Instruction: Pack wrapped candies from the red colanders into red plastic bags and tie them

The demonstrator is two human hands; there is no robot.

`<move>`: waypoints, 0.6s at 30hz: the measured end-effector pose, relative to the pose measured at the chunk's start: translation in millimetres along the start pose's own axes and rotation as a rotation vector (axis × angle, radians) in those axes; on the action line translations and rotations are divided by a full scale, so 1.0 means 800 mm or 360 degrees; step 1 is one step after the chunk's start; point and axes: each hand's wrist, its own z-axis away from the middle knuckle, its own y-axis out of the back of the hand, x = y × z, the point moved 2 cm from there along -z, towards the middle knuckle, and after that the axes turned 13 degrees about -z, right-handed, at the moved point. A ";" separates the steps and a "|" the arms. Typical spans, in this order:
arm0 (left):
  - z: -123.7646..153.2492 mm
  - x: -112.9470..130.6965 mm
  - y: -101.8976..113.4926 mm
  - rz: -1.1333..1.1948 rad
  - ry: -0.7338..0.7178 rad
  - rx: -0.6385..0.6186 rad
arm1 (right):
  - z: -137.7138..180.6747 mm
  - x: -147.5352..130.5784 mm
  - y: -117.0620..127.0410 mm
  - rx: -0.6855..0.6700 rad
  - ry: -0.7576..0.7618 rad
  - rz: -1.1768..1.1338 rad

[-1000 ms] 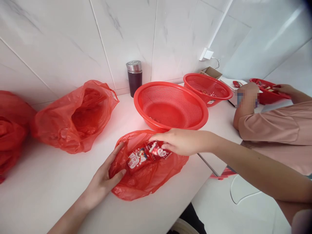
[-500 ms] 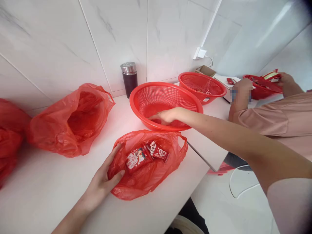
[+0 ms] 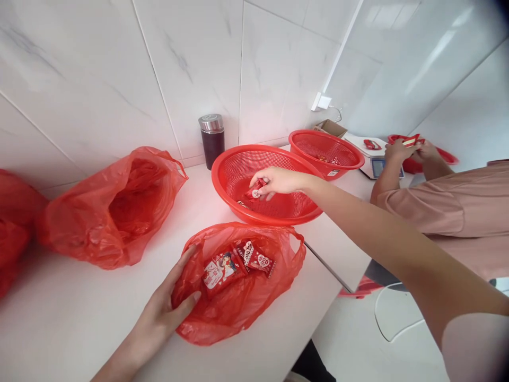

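Observation:
My right hand [image 3: 274, 182] is inside the near red colander [image 3: 238, 207], its fingers pinched on a small red candy packet [image 3: 254, 190]. My left hand [image 3: 161, 313] lies on the white counter and grips the left edge of an open red plastic bag [image 3: 234, 307] between thumb and fingers. Inside that bag lie two red printed packets [image 3: 234, 262]. One more small packet rests on the colander's floor just left of my right hand.
A big open red bag [image 3: 115, 207] and another red bag [image 3: 14, 228] sit at the left. A dark flask with a steel lid [image 3: 211, 139] stands by the wall. A second red colander [image 3: 326, 154] is behind. A person in a pink sleeve [image 3: 449, 207] handles a red tray by a scale at the right.
My right hand left the packets in the bag, reached into the near colander and now holds a small packet there. My left hand kept its grip on the bag.

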 end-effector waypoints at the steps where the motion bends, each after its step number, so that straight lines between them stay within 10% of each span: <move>1: 0.000 0.000 0.000 -0.0002 -0.0002 0.0004 | 0.009 -0.003 0.004 0.0017 -0.0003 -0.0250; 12: 0.000 0.000 -0.001 0.0014 0.0008 -0.0016 | 0.095 -0.054 -0.056 -0.0203 0.0049 -0.0705; 18: -0.001 0.010 -0.001 -0.0040 -0.0006 -0.0008 | 0.064 -0.067 -0.060 0.0413 0.0206 -0.0111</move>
